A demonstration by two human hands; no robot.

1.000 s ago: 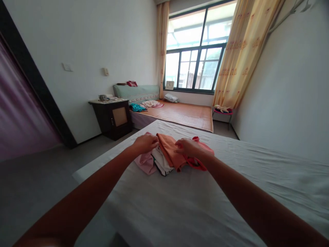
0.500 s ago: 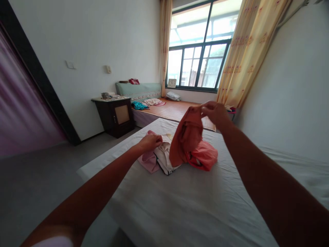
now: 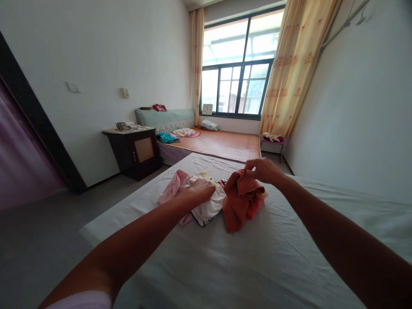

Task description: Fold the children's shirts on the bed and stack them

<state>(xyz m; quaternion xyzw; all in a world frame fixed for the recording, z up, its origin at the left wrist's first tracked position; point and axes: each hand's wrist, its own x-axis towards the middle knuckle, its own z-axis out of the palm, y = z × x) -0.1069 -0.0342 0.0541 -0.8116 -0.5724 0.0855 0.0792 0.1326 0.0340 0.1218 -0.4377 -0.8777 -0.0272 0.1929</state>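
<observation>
Pinched between the fingers of my right hand [image 3: 263, 169] is the top of a rust-orange garment [image 3: 236, 208], which hangs crumpled down to the bed. Brighter red cloth [image 3: 256, 210] shows beneath its right side. My left hand [image 3: 203, 189] is closed on a white garment [image 3: 207, 210] with dark edging; its fingertips are partly hidden from me. A pink garment [image 3: 174, 186] lies bunched on the left, partly behind my left forearm. All these clothes rest on the white bed sheet [image 3: 257, 266].
Beyond the sheet stands a low bed with a woven mat [image 3: 225, 143], holding a teal cloth [image 3: 168, 137] and a pale garment [image 3: 185, 132]. A dark bedside cabinet [image 3: 148, 169] is at the left. Near the curtain [image 3: 289, 73] sits a small stool [image 3: 273, 140] with something on it.
My right hand has lowered the rust-orange garment onto the red cloth, largely covering it. My left hand has shifted right across the white garment. The view has turned slightly right.
</observation>
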